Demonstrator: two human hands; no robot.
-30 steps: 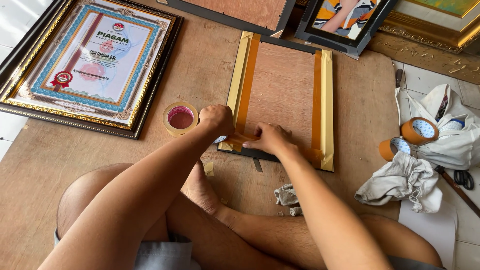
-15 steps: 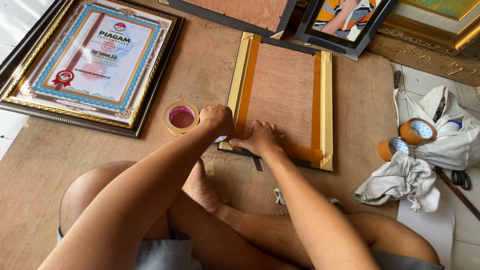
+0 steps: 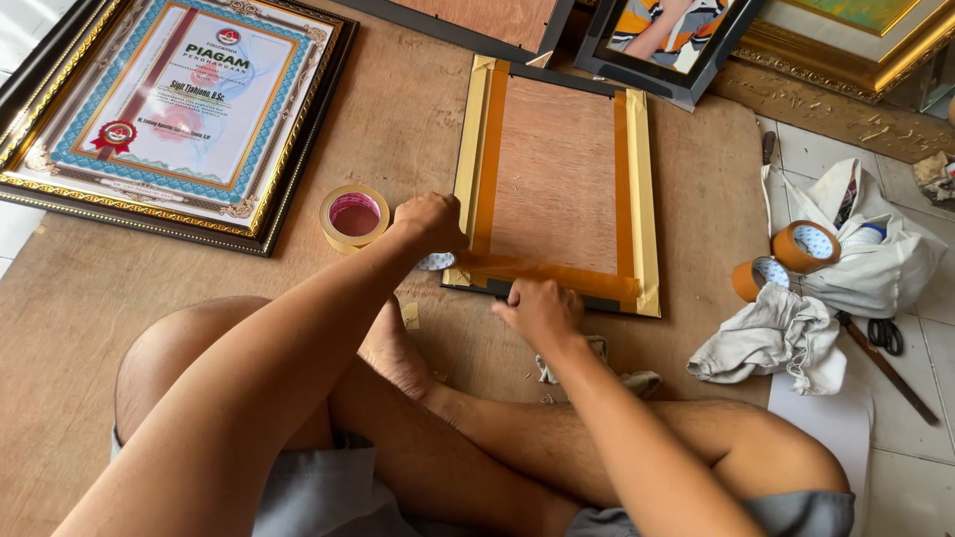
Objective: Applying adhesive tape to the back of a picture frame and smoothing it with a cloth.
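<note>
Both hands press brown tape on the gold-edged wooden frame back: left hand clenched, right hand flat; framed blue-bordered certificate far-left.

Bare brown board lay open to the left of the left hand's fingers, broken only by a tan roll of tape with a pink core just beside them. Ahead of both hands the plywood back of the gold-edged picture frame was flat and unobstructed. Beyond it, a dark-framed picture closed the way. Right of the right hand's fingers, two orange tape rolls and crumpled white cloth blocked the floor. Nearer the body, crossed legs barred passage.
</note>
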